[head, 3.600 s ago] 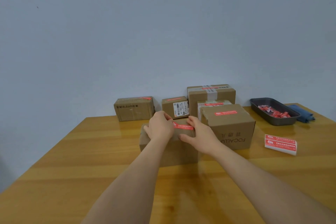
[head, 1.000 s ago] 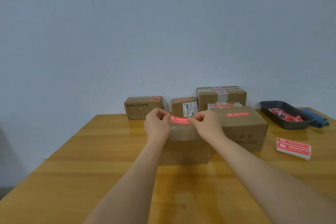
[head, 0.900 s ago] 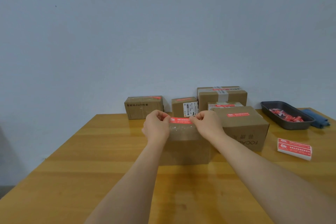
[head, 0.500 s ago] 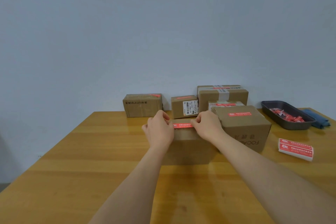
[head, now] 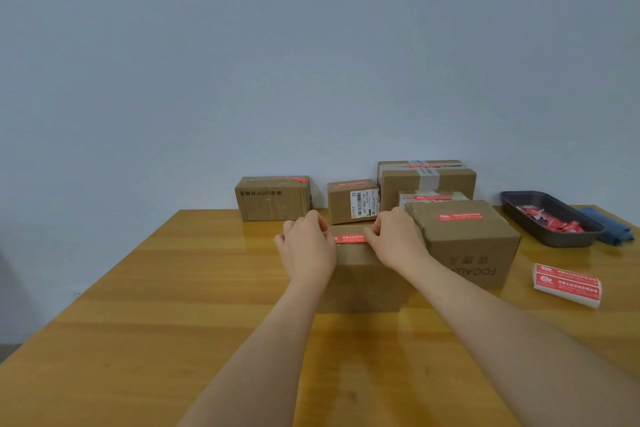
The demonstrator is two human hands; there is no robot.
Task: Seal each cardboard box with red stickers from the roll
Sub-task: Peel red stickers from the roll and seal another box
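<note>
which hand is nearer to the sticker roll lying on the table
Right. The right hand rests on the front box, on the side toward the sticker roll; the left hand is on the box's far side from it.

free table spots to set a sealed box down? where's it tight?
Bare wood left of the left hand, out to the table edge below the leftmost box. Also near the front edge, either side of the forearms. Crowded: back row of boxes, and right side between the FOCALU box, sticker roll and tray.
</note>
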